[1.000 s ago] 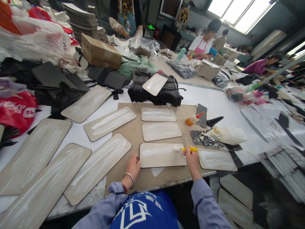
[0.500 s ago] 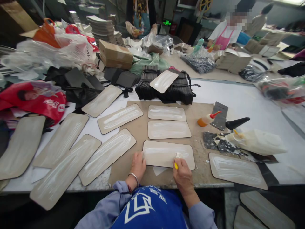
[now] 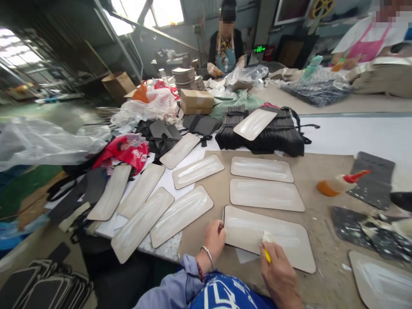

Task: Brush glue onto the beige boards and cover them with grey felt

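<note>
A beige rounded panel [image 3: 251,225] with a dark edge lies before me, whitish streaks across its face. At its left end, my left hand [image 3: 215,240] has its fingers curled against the edge, gripping it. My right hand [image 3: 279,268] is closed around a brush with a yellow handle [image 3: 267,255]. Its pale bristles touch the panel's face near the lower middle. Just beyond are two similar streaked panels, a middle one [image 3: 267,195] and a farther one [image 3: 262,169], both lying flat on brown board [image 3: 212,204].
Several coated panels [image 3: 182,216] spread out at the left. An orange-filled bottle with a red nozzle [image 3: 336,185] stands right, near a glue-spattered dark sheet [image 3: 349,225]. A strapped black stack [image 3: 264,137] sits behind. A co-worker [image 3: 227,47] stands across the table.
The view has swung to the left and up, showing more floor and windows. My right hand has moved the brush leftward along the panel. My left hand stays at the panel's left end.
</note>
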`<state>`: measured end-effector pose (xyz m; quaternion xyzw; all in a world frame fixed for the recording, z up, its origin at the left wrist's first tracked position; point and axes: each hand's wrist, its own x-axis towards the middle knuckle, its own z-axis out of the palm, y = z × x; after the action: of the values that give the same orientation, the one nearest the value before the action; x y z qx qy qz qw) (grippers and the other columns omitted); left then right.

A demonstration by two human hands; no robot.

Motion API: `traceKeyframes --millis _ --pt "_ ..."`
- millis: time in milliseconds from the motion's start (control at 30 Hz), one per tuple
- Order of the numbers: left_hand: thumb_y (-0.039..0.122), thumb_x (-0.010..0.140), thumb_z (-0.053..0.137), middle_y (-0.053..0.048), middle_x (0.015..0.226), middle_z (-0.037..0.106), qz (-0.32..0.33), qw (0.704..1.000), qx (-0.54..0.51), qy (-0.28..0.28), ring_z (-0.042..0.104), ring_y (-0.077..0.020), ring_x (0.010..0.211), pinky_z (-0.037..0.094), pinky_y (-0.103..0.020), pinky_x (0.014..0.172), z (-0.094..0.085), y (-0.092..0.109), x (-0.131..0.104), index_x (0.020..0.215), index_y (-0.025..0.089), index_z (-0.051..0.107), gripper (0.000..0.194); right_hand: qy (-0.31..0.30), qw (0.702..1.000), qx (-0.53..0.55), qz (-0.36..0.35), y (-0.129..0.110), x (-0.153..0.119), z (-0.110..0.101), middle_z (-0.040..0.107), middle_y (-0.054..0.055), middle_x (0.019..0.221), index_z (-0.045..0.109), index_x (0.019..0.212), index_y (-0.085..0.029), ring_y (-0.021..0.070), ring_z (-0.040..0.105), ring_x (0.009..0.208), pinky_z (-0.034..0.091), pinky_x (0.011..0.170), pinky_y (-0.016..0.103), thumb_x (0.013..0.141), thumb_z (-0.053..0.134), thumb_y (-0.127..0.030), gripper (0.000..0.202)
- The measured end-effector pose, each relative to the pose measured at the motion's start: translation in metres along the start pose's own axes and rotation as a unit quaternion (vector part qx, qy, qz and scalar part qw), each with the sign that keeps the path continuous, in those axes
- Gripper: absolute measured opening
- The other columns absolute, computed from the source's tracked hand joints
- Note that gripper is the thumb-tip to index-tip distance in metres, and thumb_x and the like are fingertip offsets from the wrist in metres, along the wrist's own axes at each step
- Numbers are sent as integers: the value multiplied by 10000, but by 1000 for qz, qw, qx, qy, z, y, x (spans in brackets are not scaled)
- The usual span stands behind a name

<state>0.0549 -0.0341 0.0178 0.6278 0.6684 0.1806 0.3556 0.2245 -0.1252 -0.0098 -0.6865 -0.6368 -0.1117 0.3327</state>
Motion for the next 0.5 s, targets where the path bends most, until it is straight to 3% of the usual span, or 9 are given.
traceKeyframes --millis 200,333,500 --pt "88 691 455 -17 689 603 -20 998 -57 -28 539 -146 672 406 -268 669 1 1 1 756 181 582 171 23 1000 -15 -11 5 -4 8 627 70 829 565 901 -185 172 598 715 443 626 268 891 402 -333 221" --pt "121 763 408 -60 776 618 48 997 37 -40 554 -180 770 414 -301 751 -9 2 1 773 174 605 204 2 1000 -4 -20 4 -2 3 622 63 798 565 914 -191 171 599 714 458 651 267 883 417 -323 201" --pt "114 813 323 -158 997 590 124 974 175 -75 513 -248 959 394 -379 875 -10 1 -8 1074 102 567 357 -68 997 4 24 -5 3 -5 604 76 808 558 908 -183 182 582 756 464 694 293 892 399 -291 193"
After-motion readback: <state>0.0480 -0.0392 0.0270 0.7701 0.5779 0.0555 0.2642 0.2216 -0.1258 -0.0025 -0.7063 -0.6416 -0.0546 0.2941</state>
